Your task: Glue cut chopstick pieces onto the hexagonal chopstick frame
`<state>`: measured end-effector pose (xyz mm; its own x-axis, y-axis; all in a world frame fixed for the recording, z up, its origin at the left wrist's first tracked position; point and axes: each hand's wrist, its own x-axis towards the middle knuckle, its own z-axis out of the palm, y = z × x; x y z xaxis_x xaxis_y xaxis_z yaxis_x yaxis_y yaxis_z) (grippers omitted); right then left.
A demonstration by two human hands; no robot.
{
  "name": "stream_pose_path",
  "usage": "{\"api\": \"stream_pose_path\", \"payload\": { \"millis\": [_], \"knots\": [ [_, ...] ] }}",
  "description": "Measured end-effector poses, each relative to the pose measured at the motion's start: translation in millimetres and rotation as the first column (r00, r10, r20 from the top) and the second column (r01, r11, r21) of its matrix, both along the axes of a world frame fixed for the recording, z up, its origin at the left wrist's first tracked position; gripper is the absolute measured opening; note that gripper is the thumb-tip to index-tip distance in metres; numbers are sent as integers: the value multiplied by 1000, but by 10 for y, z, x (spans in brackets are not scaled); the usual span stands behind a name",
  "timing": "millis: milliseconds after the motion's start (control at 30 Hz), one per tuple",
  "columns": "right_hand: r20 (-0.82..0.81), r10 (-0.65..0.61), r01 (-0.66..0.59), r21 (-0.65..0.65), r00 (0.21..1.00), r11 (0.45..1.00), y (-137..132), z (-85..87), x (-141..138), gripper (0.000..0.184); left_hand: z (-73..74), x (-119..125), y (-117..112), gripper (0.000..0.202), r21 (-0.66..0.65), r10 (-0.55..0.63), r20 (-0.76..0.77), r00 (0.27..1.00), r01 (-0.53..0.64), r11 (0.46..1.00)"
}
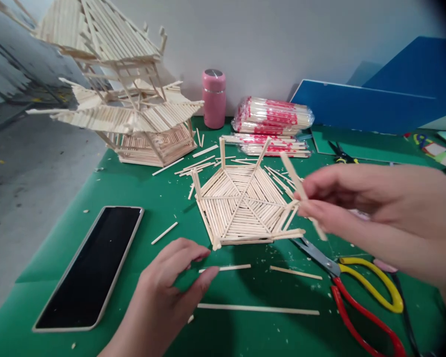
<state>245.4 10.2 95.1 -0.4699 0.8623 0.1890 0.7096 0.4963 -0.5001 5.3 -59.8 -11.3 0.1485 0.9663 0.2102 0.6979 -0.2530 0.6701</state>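
Observation:
My right hand point(357, 208) is raised over the green mat point(134, 188) and pinches a short wooden stick point(295, 181) between thumb and fingers, just right of a hexagonal panel made of sticks point(243, 206). My left hand point(171, 282) rests low on the mat. Its thumb and forefinger close around the end of another short stick point(228, 268) that lies flat in front of the panel.
A tall stick-built pagoda model point(126, 99) stands at the back left. A phone point(92, 267) lies at the left. Scissors with red and yellow handles point(357, 292) lie at the right. A pink flask point(214, 98), packs of chopsticks point(271, 116), blue boards point(375, 106) and loose sticks fill the back.

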Motion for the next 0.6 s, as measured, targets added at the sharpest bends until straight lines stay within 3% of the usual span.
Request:
{"api": "stream_pose_path", "payload": {
  "millis": [100, 233, 400, 600],
  "knots": [
    [60, 182, -168, -192, 981, 967, 326, -54, -201, 12, -108, -2, 101, 24, 30, 1, -81, 997, 2, 1000],
    [192, 382, -300, -352, 904, 887, 625, -212, -416, 16, -197, 26, 203, 27, -8, -24, -110, 994, 23, 1000],
    [266, 521, -353, -489, 811, 798, 716, -399, -531, 14, -260, 73, 235, 28, -44, -45, 40, 998, 47, 998],
    [280, 598, -368, -574, 751, 731, 750, -480, -582, 16, -280, 90, 236, 26, -89, -26, 123, 992, 37, 995]
  ]
}}
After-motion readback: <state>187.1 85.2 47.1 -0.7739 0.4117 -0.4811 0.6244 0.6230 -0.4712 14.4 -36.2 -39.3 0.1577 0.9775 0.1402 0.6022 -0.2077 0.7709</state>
